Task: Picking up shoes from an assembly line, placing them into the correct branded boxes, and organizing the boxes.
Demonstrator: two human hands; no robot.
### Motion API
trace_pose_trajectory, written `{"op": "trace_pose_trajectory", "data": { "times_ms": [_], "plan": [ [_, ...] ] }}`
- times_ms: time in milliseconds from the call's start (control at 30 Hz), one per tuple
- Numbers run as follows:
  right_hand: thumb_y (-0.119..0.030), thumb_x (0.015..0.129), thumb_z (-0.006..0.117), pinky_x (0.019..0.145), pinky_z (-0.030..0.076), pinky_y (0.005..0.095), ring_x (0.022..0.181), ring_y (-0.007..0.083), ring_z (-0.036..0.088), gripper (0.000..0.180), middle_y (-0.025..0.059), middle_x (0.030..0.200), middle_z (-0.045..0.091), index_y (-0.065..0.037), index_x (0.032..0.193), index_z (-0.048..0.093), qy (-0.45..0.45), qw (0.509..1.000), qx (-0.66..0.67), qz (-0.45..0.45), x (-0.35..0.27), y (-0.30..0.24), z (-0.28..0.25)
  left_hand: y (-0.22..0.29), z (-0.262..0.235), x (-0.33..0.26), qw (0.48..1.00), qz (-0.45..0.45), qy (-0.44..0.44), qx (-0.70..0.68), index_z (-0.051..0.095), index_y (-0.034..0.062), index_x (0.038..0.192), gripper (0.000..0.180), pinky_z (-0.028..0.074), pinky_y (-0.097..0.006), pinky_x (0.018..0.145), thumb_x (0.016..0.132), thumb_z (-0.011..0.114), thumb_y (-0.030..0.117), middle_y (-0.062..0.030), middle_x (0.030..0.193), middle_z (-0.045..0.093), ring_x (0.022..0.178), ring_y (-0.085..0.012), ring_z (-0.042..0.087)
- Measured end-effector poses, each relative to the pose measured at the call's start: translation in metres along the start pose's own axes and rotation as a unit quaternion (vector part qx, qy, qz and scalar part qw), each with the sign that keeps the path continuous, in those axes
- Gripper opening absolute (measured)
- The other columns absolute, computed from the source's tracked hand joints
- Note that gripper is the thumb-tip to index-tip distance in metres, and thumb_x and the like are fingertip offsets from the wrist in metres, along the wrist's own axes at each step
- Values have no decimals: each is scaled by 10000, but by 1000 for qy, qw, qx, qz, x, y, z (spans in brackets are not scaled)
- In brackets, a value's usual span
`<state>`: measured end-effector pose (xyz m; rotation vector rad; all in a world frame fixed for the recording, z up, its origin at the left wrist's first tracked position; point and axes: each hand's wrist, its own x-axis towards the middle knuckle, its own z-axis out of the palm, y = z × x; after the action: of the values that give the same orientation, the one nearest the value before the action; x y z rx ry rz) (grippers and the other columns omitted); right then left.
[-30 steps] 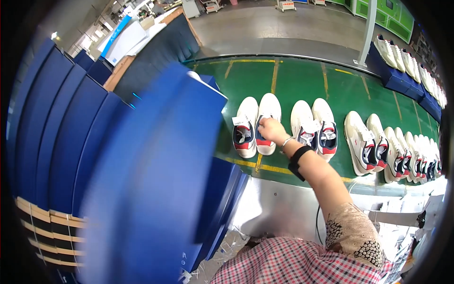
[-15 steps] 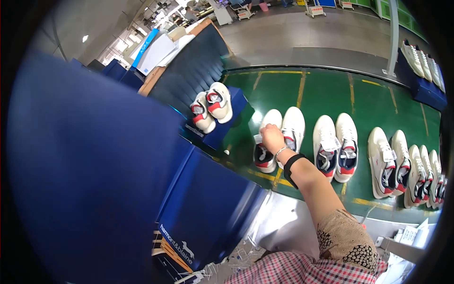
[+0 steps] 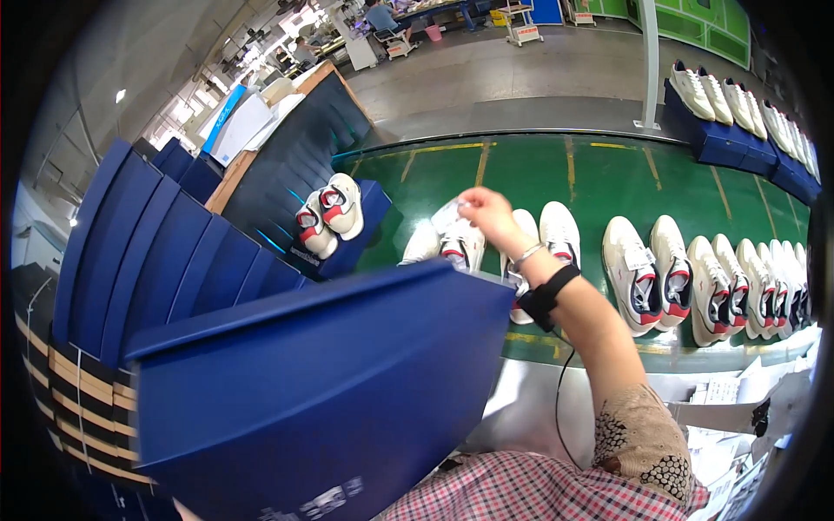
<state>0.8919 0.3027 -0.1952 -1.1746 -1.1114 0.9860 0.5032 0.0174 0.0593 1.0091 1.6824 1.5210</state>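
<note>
My right hand is closed in a pinch on a white paper tag, held just above a pair of white sneakers with red and navy heels. The near part of that pair is hidden by a large blue shoebox, which is tilted in front of me. Only a sliver of skin shows under the box at the lower edge; the fingers of my left hand are hidden behind it. Right beside my wrist stands another pair of white sneakers, partly covered by my forearm.
More white sneakers line the green table to the right. Another pair rests on a blue box at the left. Blue boxes are stacked at far left, and boxes topped with shoes stand at far right.
The view has shifted to the right. A blue box has swung across in front of me. My right hand has lifted off the left sneaker and now pinches the tag above the pair.
</note>
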Motion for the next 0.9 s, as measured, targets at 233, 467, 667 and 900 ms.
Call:
{"op": "trace_pose_trajectory", "data": {
  "times_ms": [233, 467, 667, 900],
  "plan": [
    [-87, 804, 643, 563, 422, 175, 660, 43, 517, 134, -9, 798, 589, -42, 921, 596, -91, 981, 170, -27, -104, -142, -53, -44, 118, -38, 824, 251, -199, 467, 505, -20, 1031, 357, 442, -332, 768, 795, 650, 205, -139, 909, 557, 831, -232, 546],
    [-100, 770, 695, 540, 367, 159, 632, 4, 459, 166, -13, 831, 536, -11, 898, 636, -206, 971, 110, -56, -208, -185, -55, -65, 153, -58, 803, 301, -360, 368, 528, 39, 1091, 301, 309, -378, 998, 808, 593, 118, -180, 1239, 422, 1182, -314, 398],
    [-85, 779, 689, 594, 402, 161, 676, 18, 497, 168, -2, 837, 550, 3, 905, 621, -238, 963, 126, -8, -229, -175, -43, -46, 163, -74, 833, 201, -393, 335, 688, 84, 902, 312, 231, -439, 1016, 773, 650, 365, -183, 1261, 450, 1205, -337, 348],
    [-79, 758, 703, 554, 404, 171, 662, 29, 522, 231, 1, 780, 592, 8, 937, 586, -251, 967, 24, 27, -217, -167, -37, -58, 172, -77, 855, 149, -373, 327, 678, 63, 717, 146, 228, -384, 1008, 733, 701, 205, -41, 1114, 543, 1202, -237, 324]
  ]
}}
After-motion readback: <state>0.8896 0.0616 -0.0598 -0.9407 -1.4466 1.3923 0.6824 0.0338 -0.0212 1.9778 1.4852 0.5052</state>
